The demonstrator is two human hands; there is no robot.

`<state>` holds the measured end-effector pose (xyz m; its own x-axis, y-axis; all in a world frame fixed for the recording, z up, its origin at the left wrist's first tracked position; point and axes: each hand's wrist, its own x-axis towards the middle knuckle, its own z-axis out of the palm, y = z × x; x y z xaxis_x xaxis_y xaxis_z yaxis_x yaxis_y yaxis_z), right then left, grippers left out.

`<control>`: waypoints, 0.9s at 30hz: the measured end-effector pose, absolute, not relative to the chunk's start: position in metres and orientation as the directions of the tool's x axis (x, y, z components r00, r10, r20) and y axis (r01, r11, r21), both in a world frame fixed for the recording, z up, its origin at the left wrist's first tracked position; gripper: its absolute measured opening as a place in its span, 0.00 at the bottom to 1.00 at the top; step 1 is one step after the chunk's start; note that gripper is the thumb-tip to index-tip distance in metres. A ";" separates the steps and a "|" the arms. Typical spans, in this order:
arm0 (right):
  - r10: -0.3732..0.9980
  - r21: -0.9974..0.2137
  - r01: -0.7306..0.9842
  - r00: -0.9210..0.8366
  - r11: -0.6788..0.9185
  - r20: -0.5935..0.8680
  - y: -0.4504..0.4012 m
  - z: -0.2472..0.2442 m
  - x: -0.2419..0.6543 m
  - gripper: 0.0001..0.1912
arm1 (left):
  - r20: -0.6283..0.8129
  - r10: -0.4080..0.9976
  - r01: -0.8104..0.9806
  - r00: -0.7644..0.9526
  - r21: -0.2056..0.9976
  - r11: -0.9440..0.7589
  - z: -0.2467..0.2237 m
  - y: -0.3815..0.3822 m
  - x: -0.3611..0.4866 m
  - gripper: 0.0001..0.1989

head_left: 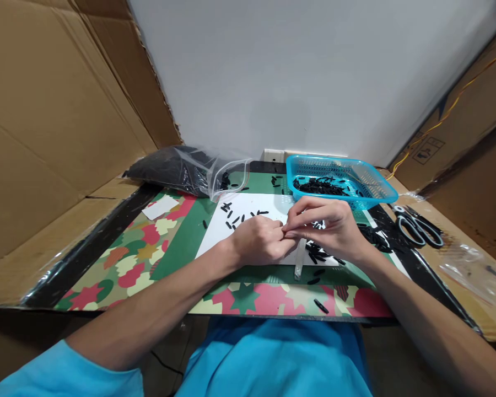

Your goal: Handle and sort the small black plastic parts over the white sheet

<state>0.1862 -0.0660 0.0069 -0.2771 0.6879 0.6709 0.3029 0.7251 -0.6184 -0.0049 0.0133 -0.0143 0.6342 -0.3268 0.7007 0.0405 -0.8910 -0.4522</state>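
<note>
My left hand (262,240) and my right hand (324,226) meet above a white sheet (210,240). The left fingers are curled closed, and the right thumb and index finger pinch at the left fingertips. What lies between them is too small and hidden to name. A translucent whitish strip (300,259) hangs or lies just below the hands. Small black elongated pieces (317,255) are scattered on the sheet, with more (321,306) near the front edge. Behind my right hand stands a blue basket (376,190) with many black pieces inside.
A clear bag (177,171) full of black material lies at the back left, near a small white paper (160,208). Scissors (419,229) and a small plastic bag (469,270) are at the right. Cardboard (62,94) and a pale wall (306,71) enclose the table.
</note>
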 end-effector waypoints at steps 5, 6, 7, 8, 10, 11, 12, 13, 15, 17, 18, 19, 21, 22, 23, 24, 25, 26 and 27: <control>0.577 -0.394 0.471 -0.348 0.789 0.739 -0.069 0.005 0.178 0.08 | 0.711 -0.265 0.037 0.651 -0.379 -0.925 -0.018 0.013 -0.005 0.18; 0.561 -0.352 0.501 -0.363 0.791 0.744 -0.069 0.004 0.177 0.09 | 0.720 -0.253 0.041 0.646 -0.364 -0.931 -0.019 0.013 -0.005 0.18; 0.555 -0.325 0.522 -0.376 0.788 0.742 -0.069 0.004 0.175 0.09 | 0.724 -0.244 0.044 0.645 -0.354 -0.934 -0.019 0.013 -0.005 0.18; 0.558 -0.312 0.538 -0.383 0.783 0.736 -0.069 0.003 0.174 0.08 | 0.724 -0.235 0.049 0.648 -0.348 -0.936 -0.019 0.013 -0.005 0.18; 0.576 -0.315 0.559 -0.381 0.767 0.723 -0.068 0.001 0.174 0.07 | 0.722 -0.217 0.063 0.657 -0.340 -0.938 -0.018 0.012 -0.005 0.16; 0.588 -0.326 0.567 -0.372 0.757 0.718 -0.068 0.000 0.176 0.07 | 0.722 -0.211 0.069 0.659 -0.338 -0.938 -0.017 0.012 -0.004 0.15; 0.601 -0.339 0.572 -0.362 0.747 0.713 -0.067 0.000 0.177 0.07 | 0.721 -0.208 0.074 0.661 -0.337 -0.938 -0.016 0.012 -0.004 0.14; 0.616 -0.358 0.574 -0.350 0.736 0.706 -0.067 -0.001 0.179 0.07 | 0.722 -0.206 0.076 0.660 -0.337 -0.939 -0.016 0.011 -0.004 0.13; 0.651 -0.407 0.570 -0.328 0.714 0.685 -0.066 -0.001 0.183 0.06 | 0.726 -0.203 0.079 0.657 -0.333 -0.939 -0.014 0.011 -0.004 0.11; 0.676 -0.447 0.557 -0.313 0.700 0.667 -0.066 -0.001 0.186 0.06 | 0.729 -0.202 0.077 0.654 -0.330 -0.941 -0.013 0.010 -0.004 0.09; 0.683 -0.460 0.552 -0.307 0.695 0.663 -0.066 -0.002 0.186 0.06 | 0.732 -0.200 0.077 0.652 -0.326 -0.942 -0.013 0.010 -0.005 0.08; 0.684 -0.467 0.547 -0.303 0.695 0.663 -0.065 -0.002 0.187 0.06 | 0.736 -0.200 0.075 0.647 -0.323 -0.943 -0.012 0.009 -0.005 0.08; 0.673 -0.462 0.541 -0.295 0.703 0.678 -0.065 -0.001 0.189 0.07 | 0.746 -0.191 0.075 0.638 -0.306 -0.949 -0.011 0.009 -0.005 0.09; 0.664 -0.454 0.540 -0.289 0.708 0.690 -0.065 -0.001 0.190 0.07 | 0.755 -0.181 0.074 0.630 -0.290 -0.954 -0.011 0.009 -0.005 0.09; 0.653 -0.445 0.543 -0.281 0.712 0.703 -0.064 0.000 0.191 0.08 | 0.765 -0.166 0.073 0.622 -0.268 -0.961 -0.011 0.009 -0.005 0.09; 0.643 -0.434 0.549 -0.269 0.714 0.717 -0.064 0.000 0.193 0.09 | 0.777 -0.145 0.072 0.612 -0.238 -0.969 -0.011 0.009 -0.005 0.08; 0.632 -0.423 0.559 -0.253 0.713 0.732 -0.063 0.001 0.195 0.10 | 0.793 -0.116 0.072 0.598 -0.198 -0.978 -0.011 0.010 -0.005 0.07; 0.625 -0.413 0.574 -0.233 0.707 0.745 -0.063 0.001 0.198 0.11 | 0.811 -0.081 0.072 0.580 -0.150 -0.986 -0.012 0.010 -0.005 0.06; 0.618 -0.403 0.593 -0.212 0.697 0.757 -0.062 0.002 0.200 0.12 | 0.829 -0.041 0.072 0.557 -0.097 -0.993 -0.012 0.011 -0.005 0.05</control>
<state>0.2002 -0.0621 0.0022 -0.2119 0.6184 0.7568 0.5934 0.6967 -0.4031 -0.0047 0.0112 -0.0119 0.5575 -0.0410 0.8292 0.0719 -0.9926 -0.0974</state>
